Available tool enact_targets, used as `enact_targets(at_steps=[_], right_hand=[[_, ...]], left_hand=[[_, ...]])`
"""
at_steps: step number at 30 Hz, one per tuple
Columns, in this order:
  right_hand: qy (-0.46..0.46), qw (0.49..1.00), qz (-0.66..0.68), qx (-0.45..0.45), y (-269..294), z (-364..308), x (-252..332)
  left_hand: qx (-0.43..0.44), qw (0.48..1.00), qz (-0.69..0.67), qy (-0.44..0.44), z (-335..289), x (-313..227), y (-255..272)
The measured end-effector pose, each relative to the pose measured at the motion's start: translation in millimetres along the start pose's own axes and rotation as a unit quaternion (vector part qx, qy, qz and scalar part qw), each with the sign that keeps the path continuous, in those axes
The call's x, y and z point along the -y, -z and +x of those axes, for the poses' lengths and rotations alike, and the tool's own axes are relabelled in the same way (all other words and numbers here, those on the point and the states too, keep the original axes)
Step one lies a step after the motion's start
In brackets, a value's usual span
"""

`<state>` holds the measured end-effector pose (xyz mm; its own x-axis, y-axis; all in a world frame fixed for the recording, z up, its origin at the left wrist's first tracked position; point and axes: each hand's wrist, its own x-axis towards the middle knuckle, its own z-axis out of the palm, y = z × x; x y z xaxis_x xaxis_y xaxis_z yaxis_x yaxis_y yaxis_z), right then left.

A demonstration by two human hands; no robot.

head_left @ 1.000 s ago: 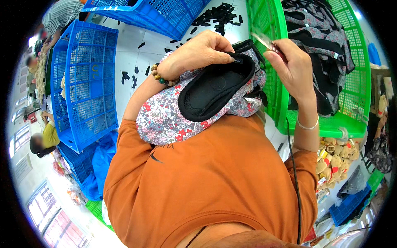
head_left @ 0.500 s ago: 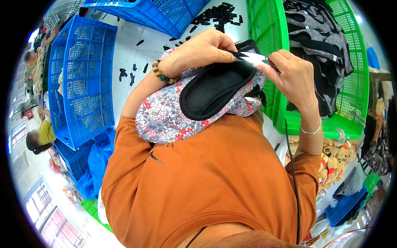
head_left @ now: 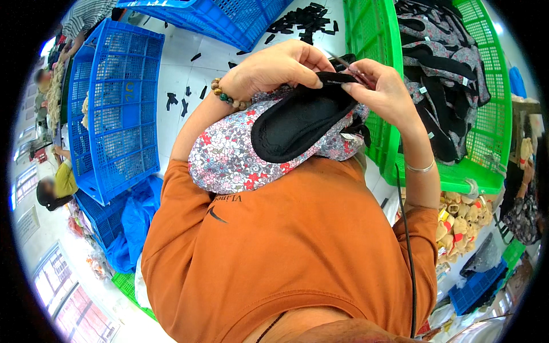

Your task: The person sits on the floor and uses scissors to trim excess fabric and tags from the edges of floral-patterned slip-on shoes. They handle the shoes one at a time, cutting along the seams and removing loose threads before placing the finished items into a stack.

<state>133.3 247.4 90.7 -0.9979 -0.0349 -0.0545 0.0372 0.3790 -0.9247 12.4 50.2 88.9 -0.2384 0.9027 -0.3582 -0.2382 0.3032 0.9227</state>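
- Head view: soft floral fabric slipper with black lining (head_left: 274,143) is held at chest height, just near of the green plastic crate (head_left: 372,91).
- Left hand (head_left: 274,68) pinches its far rim shut.
- Right hand (head_left: 383,91) grips thin scissors (head_left: 349,64) at that edge.
- Light, floppy; likely best held by the stiffer rim.

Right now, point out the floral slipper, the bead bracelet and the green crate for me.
floral slipper (head_left: 229,157), head view, on its flowered fabric side.
bead bracelet (head_left: 226,96), head view, on the beads at the left wrist.
green crate (head_left: 384,86), head view, on its near mesh wall.
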Motion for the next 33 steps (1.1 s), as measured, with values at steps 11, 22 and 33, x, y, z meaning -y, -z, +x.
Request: enact_targets(at_steps=[11,22,33], right_hand=[[-0.109,0.977,0.174,0.061,-2,6,-8],[-0.137,0.960,0.233,0.071,-10,10,-17],[0.050,0.983,0.174,-0.012,0,6,-22]], left_hand=[[0.114,0.952,-0.281,0.041,10,33,23],[0.020,1.000,0.014,0.015,4,21,-2],[-0.021,0.993,0.024,0.113,4,13,-1]])
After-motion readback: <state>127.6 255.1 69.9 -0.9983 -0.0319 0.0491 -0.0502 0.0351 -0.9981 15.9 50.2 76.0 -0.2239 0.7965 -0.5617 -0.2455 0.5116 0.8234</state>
